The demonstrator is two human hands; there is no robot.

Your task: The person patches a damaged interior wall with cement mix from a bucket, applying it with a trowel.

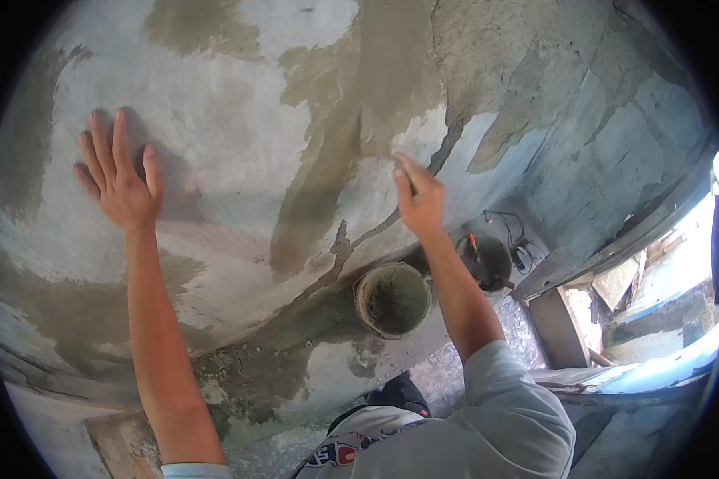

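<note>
My left hand [125, 182] is spread against the patchy plastered wall [208, 120], its fingers apart and nothing in it. To the right, my right hand [421, 198] reaches toward the same wall with the index finger stretched out and the thumb apart from it. The other fingers are curled and partly hidden; I see nothing held. Its fingertip is beside the lower end of a damp, darker band of plaster [379, 96]. Close to this hand, a jagged dark crack [447, 148] runs down the wall and continues to the lower left.
Below the wall stands a round bucket [392, 301] with grey residue inside. Right of my forearm is a second dark bucket [487, 262] holding an orange-handled tool [473, 241]. A black cable [513, 223] lies near the corner. Light enters through an opening [655, 295] at the right.
</note>
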